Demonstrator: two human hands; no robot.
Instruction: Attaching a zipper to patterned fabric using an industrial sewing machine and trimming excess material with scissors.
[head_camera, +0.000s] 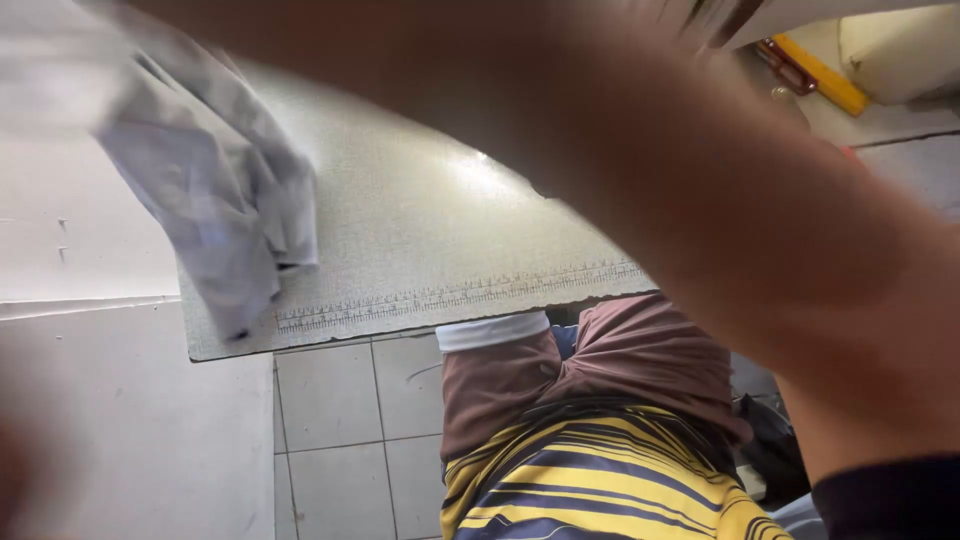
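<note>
A blurred right arm (720, 210) crosses the view; its grip cannot be told. Best keep the grey cloth (215, 200) flat on the tabletop (420, 230) ruler edge.

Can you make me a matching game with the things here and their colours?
Things:
1. cloth
2. mat
3. ruler
4. floor tiles

Colours:
A. yellow
B. pale blue-grey
C. grey with a printed scale along its edge
D. light grey squares

Pairs: 1-B, 2-C, 3-A, 4-D
</note>
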